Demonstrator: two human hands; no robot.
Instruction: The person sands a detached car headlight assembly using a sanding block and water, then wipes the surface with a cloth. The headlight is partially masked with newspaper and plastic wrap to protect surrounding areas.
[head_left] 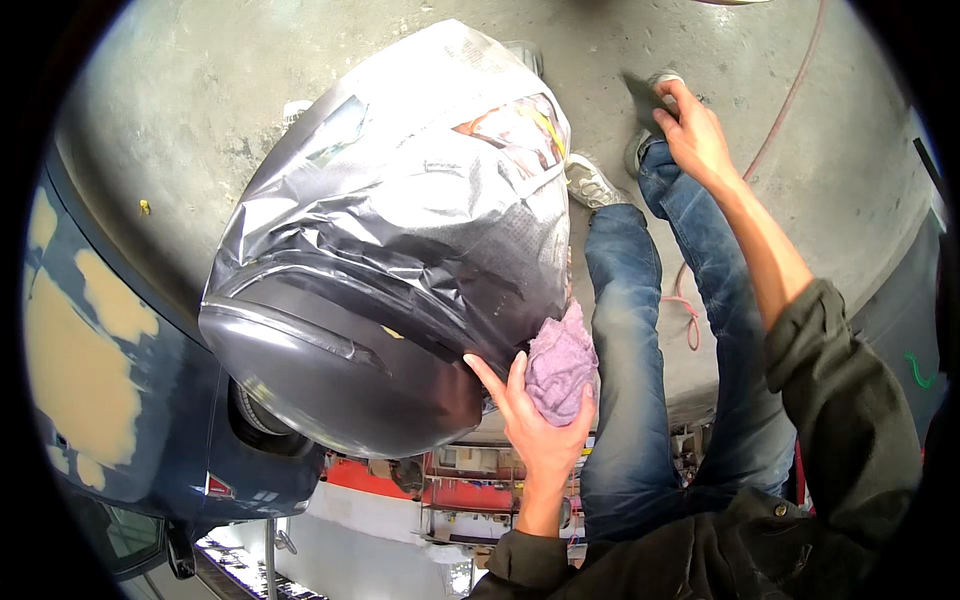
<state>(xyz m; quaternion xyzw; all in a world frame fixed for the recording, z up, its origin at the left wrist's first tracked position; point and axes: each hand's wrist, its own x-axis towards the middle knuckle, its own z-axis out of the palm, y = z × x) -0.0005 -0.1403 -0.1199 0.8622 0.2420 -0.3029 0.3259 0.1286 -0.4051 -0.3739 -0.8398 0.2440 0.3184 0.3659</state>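
Half-curled round a pink cloth [560, 370], your left hand [540, 430] touches the black panel [410, 400], perhaps steadying it; right of the panel, your right hand [697, 135] pinches a grey sheet [642, 98].

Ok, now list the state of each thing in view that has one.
Purple cloth: crumpled, held in the left hand
Thin dark sheet: gripped in the right hand
Black panel: exposed beside the sheeting
Plastic sheeting: creased
Dark blue car: body patched with beige
Pinkish hose: lying in a loose curve
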